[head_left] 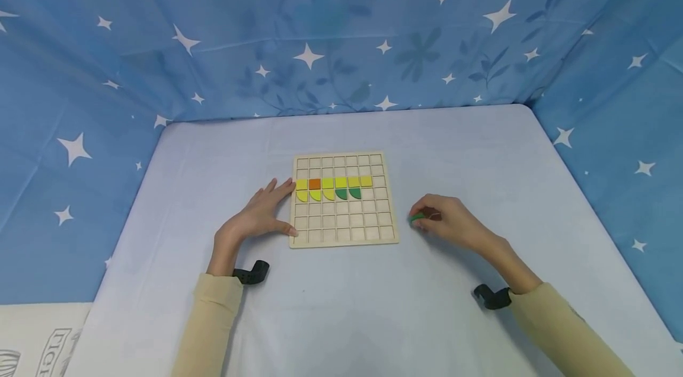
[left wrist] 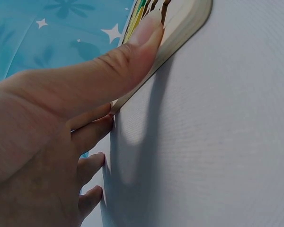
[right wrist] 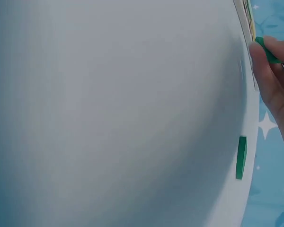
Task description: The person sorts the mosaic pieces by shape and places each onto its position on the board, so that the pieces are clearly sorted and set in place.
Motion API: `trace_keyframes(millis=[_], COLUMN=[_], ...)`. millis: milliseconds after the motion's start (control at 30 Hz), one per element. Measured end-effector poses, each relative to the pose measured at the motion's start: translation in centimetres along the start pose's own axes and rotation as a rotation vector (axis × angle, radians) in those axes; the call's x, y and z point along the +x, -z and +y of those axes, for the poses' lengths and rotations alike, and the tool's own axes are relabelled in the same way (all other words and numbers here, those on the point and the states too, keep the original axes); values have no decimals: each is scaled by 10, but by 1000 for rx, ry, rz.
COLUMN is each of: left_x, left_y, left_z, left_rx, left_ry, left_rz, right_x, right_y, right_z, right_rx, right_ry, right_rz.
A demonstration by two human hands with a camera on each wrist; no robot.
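Observation:
A pale wooden grid board (head_left: 344,221) lies on the table. One row holds several yellow squares (head_left: 340,182) and an orange square (head_left: 315,184); the row below has three yellow quarter-round pieces (head_left: 302,195) and two green ones (head_left: 354,193). My left hand (head_left: 258,214) rests at the board's left side, fingers spread, thumb on its near left corner. To the right of the board, my right hand (head_left: 450,223) pinches a green piece (right wrist: 267,51) between thumb and fingertips. Another green piece (right wrist: 241,158) lies on the table in the right wrist view.
A white cloth (head_left: 341,312) covers the table. Blue curtains with white stars (head_left: 341,39) hang behind and at both sides. Black wrist devices (head_left: 253,272) sit on both forearms. Printed white fabric (head_left: 42,335) shows at the lower left.

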State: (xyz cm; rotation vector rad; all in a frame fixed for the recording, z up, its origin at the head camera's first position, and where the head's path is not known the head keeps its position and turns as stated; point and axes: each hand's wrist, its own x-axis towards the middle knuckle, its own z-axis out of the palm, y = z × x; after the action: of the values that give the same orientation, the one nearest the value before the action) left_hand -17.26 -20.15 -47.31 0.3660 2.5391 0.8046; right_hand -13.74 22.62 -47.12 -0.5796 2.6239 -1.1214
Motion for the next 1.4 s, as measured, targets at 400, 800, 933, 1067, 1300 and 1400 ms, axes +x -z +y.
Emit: trace_keyframes(millis=[400,800,933,1067,1300,1400], left_x=[1,1,0,0,0,0], left_y=[-1,1,0,0,0,0], left_z=[-2,-2,-3,-4,-3,-2], left_rx=[3,3,-2,0,4,2], left_ry=[-11,-11,-8,-7,1,6], left_rz=[-5,-3,-4,-4,-8,-7], right_x=[39,73,83,91,100,102], right_y=[-1,-9,-12,-16,-22,-25], right_z=[-10,-19,-20,-20,-22,-22], right_rx=[12,42,54,69,63,56], right_ry=[-25,-35,-51,-45,-29,-24], right_rz=[30,31,27,6,-25,-28])
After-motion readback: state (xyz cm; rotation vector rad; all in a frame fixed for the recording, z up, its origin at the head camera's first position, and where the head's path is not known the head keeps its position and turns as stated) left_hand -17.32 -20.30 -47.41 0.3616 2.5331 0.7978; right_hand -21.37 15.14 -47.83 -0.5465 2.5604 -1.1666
